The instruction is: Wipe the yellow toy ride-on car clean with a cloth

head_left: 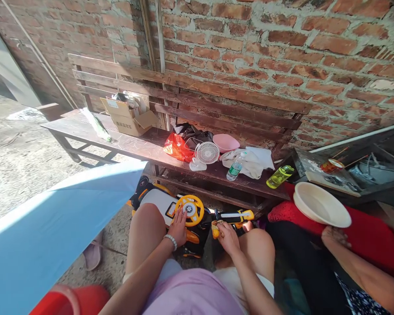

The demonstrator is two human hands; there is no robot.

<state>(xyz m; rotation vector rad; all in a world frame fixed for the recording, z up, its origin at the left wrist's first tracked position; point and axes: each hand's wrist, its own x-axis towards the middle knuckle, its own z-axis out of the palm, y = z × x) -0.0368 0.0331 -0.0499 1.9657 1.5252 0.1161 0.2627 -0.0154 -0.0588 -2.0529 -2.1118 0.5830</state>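
My left hand (177, 228) rests with fingers stretched against the yellow steering wheel (189, 209) of a yellow and white toy ride-on car (157, 200) between my knees. My right hand (226, 235) is closed around a small yellow piece (215, 230) at the end of the toy's yellow and black handle bar (233, 215). Both hands sit low in front of a dark wooden bench (141, 146).
On the bench lie a cardboard box (127, 117), a red bag (177, 148), a small white fan (206, 153), a pink bowl (226, 141), a water bottle (235, 167) and a yellow-green bottle (279, 176). Another person's hand (335, 236) holds a white bowl (320, 204) at right. A blue sheet (52, 227) lies left.
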